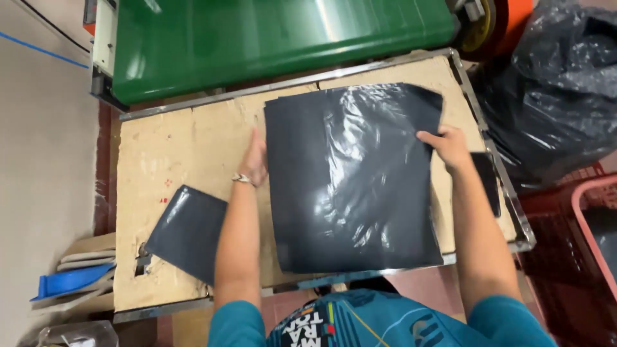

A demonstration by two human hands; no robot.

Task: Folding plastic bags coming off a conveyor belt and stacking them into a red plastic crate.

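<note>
A stack of large glossy black plastic bags (350, 180) lies flat on a worn wooden table (173, 148) with a metal rim. My left hand (255, 159), a bracelet at its wrist, rests against the stack's left edge with fingers straight. My right hand (445, 144) pinches the stack's upper right edge. A smaller dark grey flat bag (187, 232) lies on the table to the left of my left forearm. A black flat object (488, 183) shows partly beside my right wrist.
A green machine cover (276, 38) stands behind the table. A full black plastic sack (559, 90) sits at the right, above a red crate (594, 231). Blue and white pieces (74, 273) lie low at the left.
</note>
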